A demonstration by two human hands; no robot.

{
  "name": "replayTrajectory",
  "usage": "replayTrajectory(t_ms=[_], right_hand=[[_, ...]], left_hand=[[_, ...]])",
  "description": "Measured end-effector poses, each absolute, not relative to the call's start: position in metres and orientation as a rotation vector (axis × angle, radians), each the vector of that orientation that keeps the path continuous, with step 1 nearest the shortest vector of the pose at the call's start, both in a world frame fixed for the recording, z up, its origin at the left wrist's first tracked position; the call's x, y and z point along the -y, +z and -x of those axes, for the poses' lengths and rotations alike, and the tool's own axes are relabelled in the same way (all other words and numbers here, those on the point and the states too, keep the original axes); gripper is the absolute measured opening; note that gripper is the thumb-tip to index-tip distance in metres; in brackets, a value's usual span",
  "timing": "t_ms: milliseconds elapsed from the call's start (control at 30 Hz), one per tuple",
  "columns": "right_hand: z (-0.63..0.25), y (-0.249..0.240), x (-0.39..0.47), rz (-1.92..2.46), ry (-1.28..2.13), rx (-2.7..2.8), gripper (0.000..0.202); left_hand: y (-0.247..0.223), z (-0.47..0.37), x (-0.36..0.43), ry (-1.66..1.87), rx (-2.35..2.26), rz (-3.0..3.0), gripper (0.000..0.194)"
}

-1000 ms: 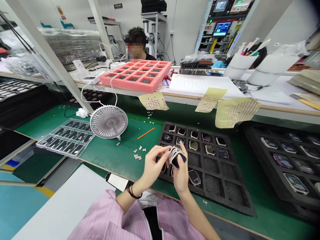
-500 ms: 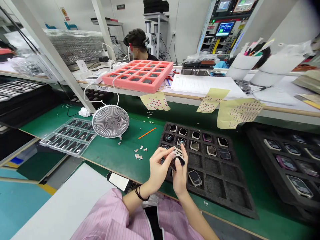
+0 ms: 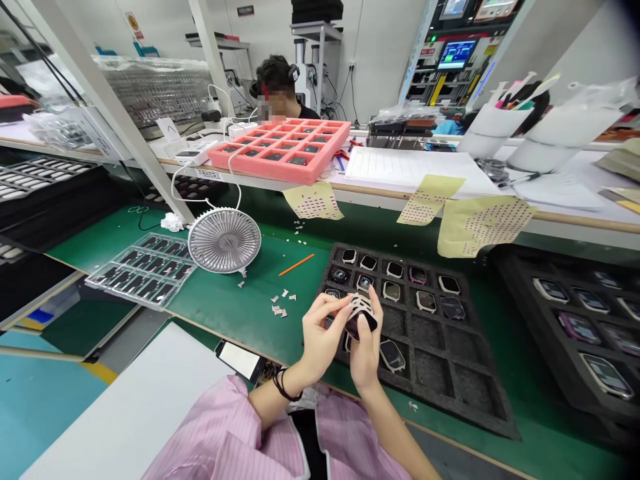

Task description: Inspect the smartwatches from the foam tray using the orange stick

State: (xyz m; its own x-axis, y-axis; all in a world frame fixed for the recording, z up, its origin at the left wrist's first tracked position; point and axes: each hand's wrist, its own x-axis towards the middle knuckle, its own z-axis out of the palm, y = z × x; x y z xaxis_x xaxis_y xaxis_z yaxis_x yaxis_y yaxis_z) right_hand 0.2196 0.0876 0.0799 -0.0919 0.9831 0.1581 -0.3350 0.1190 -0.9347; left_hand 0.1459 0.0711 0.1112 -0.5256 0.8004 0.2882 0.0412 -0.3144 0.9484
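My right hand (image 3: pixel 366 343) grips a small watch case (image 3: pixel 362 323) with a dark face, thumb on its front and fingers behind. My left hand (image 3: pixel 323 331) has its thumb and index finger pinched at the case's upper left edge, by a pale slotted part (image 3: pixel 361 304). Whether the fingertips hold that part or only press on it is too small to tell. Both hands are above the left side of a black foam tray (image 3: pixel 433 365), where several watches sit in the pockets. One watch (image 3: pixel 392 355) lies tilted in a lower pocket, right of my right hand.
On the green bench (image 3: pixel 215 313) are a round fan (image 3: pixel 225 240), an orange stick (image 3: pixel 297 265), small pale pieces (image 3: pixel 278 311) and a clear tray of dark parts (image 3: pixel 145 270). Another watch tray (image 3: pixel 565 360) stands right. A pink foam tray (image 3: pixel 310 175) rests on the shelf; a person (image 3: pixel 277 87) is behind it.
The view has shifted slightly. Both hands stay together on the watch case, which looks a little more tilted between them.
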Motion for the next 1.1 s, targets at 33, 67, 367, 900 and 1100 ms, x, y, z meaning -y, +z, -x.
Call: replayTrajectory(t_ms=[33,67,367,900,1100], right_hand=[[-0.219,0.08,-0.088,0.804,1.325,1.11,0.054],[-0.219,0.08,-0.087,0.808,1.32,1.118,0.055],[-0.218,0.079,-0.089,0.808,1.303,1.143,0.055],[-0.244,0.076,-0.122,0.983,1.241,1.32,0.059],[-0.261,0.085,-0.126,1.16,1.119,1.679,0.071]], left_hand=[[0.112,-0.146,-0.071,1.892,-1.399,-1.099,0.02],[0.112,-0.146,-0.071,1.888,-1.401,-1.1,0.02],[0.11,-0.149,-0.07,1.865,-1.407,-1.06,0.022],[0.08,-0.136,-0.076,1.501,-1.386,-1.543,0.045],[0.081,-0.125,-0.091,1.157,-1.462,-2.082,0.075]])
